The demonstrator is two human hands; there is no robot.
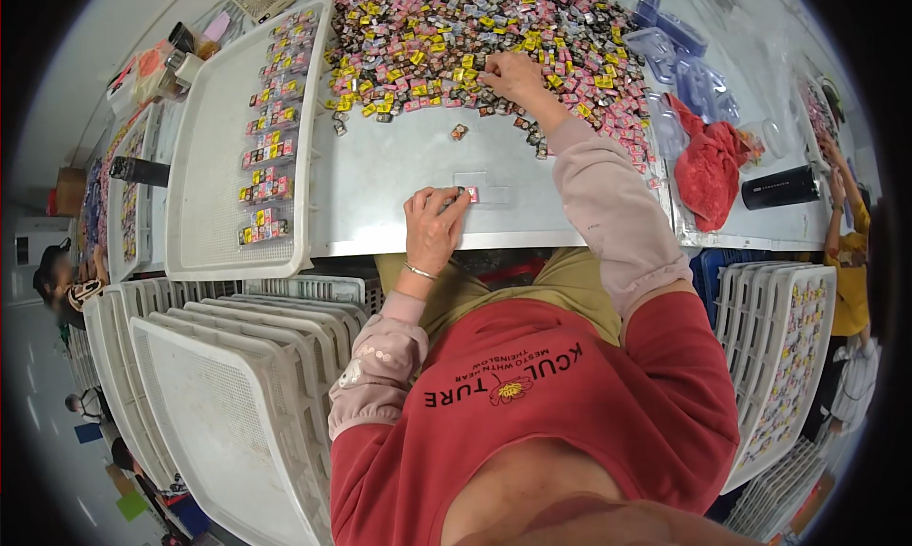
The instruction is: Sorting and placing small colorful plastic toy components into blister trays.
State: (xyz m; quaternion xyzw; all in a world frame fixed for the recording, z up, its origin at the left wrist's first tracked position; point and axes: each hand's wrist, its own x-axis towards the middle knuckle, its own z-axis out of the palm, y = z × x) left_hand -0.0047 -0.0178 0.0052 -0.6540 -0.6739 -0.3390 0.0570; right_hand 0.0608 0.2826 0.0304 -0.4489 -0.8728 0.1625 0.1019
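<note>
My left hand (439, 225) rests near the table's front edge, its fingers curled over the left end of a clear plastic tray (493, 195). A small pink block (472, 195) sits at the fingertips, in or on that tray. Farther off, my right hand (514, 79) reaches into a wide pile of small pink, yellow and black blocks (418, 33). Its fingers are pinched together, and whatever is between them is too small to tell. One loose dark block (459, 132) lies on the metal tabletop (380, 185) between the pile and my left hand.
At the left stands a white mesh tray (214, 157) with a column of filled clear packs (270, 150). Clear plastic trays (698, 81), a red cloth (708, 176) and a black bottle (781, 187) lie at the right. Stacked white trays (228, 404) flank me below. Co-workers are at both sides.
</note>
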